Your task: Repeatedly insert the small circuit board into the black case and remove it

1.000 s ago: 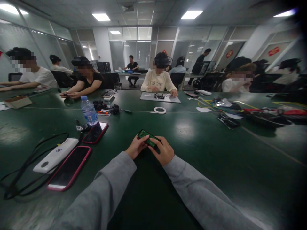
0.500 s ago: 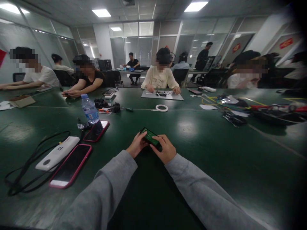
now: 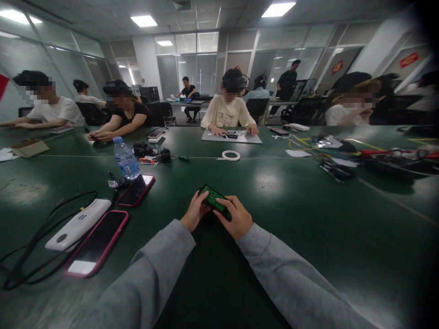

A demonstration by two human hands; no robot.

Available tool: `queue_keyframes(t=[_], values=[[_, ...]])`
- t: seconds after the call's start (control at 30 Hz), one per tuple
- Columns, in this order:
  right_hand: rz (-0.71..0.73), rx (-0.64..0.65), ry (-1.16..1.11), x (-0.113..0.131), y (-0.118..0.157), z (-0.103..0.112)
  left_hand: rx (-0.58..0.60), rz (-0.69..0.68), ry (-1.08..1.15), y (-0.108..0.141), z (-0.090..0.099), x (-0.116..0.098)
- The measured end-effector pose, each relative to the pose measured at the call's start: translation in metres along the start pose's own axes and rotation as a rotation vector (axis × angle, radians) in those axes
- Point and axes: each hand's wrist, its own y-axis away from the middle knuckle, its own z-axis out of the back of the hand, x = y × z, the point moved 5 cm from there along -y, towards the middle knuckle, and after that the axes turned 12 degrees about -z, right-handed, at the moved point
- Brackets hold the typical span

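In the head view, a green circuit board (image 3: 214, 197) with a dark edge or casing is held between both hands, tilted above the table. My left hand (image 3: 196, 211) grips its left end, the thumb lying on the green face. Around the right end, my right hand (image 3: 236, 215) is closed, with thumb at the near edge and forefinger across the face. The fingers under the board are hidden. Small details on its face are too fine to make out.
On the green table (image 3: 291, 256), to my left, lie two red-edged phones (image 3: 98, 242), a white power bank (image 3: 78, 224) with black cable and a water bottle (image 3: 126, 157). Ahead sit a white ring-shaped coil (image 3: 231, 156) and a person (image 3: 229, 107) at a grey board. Cables (image 3: 332, 144) lie right.
My right forefinger has shifted slightly on the board's face; both hands keep hold of it. The view has moved a little. Across the table, the person's hand has moved closer to the parts.
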Motion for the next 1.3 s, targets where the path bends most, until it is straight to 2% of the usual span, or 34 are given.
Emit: queue_keyframes(t=[0.13, 0.2, 0.27, 0.37, 0.43, 0.5, 0.63, 0.77, 0.93, 1.07, 1.17, 1.3], values=[[-0.025, 0.009, -0.055, -0.001, 0.0, 0.001, 0.021, -0.018, 0.005, 0.001, -0.002, -0.002], [-0.052, -0.01, -0.148, -0.002, -0.001, 0.003, 0.046, -0.014, 0.006, 0.001, -0.003, -0.003], [-0.142, -0.029, -0.305, -0.007, -0.002, 0.005, 0.091, 0.009, 0.019, 0.001, -0.005, -0.004], [-0.461, 0.016, -0.688, -0.022, -0.003, -0.002, 0.156, 0.049, 0.032, 0.003, -0.009, -0.004], [-0.74, 0.108, -1.013, -0.034, -0.001, -0.013, 0.213, 0.041, 0.014, 0.004, -0.012, -0.005], [-0.947, 0.195, -1.311, -0.04, 0.001, -0.021, 0.278, 0.006, -0.01, 0.005, -0.017, -0.008], [-1.162, 0.288, -1.653, -0.045, 0.002, -0.024, 0.314, -0.036, -0.043, 0.006, -0.02, -0.008], [-1.334, 0.356, -1.756, -0.039, 0.007, -0.028, 0.297, -0.031, -0.075, 0.004, -0.018, -0.005], [-1.346, 0.481, -1.77, -0.031, 0.011, -0.035, 0.294, -0.042, -0.175, 0.004, -0.018, -0.004], [-1.161, 0.531, -1.635, -0.031, 0.009, -0.038, 0.263, -0.039, -0.204, 0.005, -0.017, -0.005], [-1.006, 0.481, -1.517, -0.033, 0.004, -0.037, 0.225, -0.028, -0.188, 0.006, -0.015, -0.006], [-0.923, 0.416, -1.415, -0.033, 0.001, -0.032, 0.174, -0.033, -0.197, 0.006, -0.013, -0.006]])
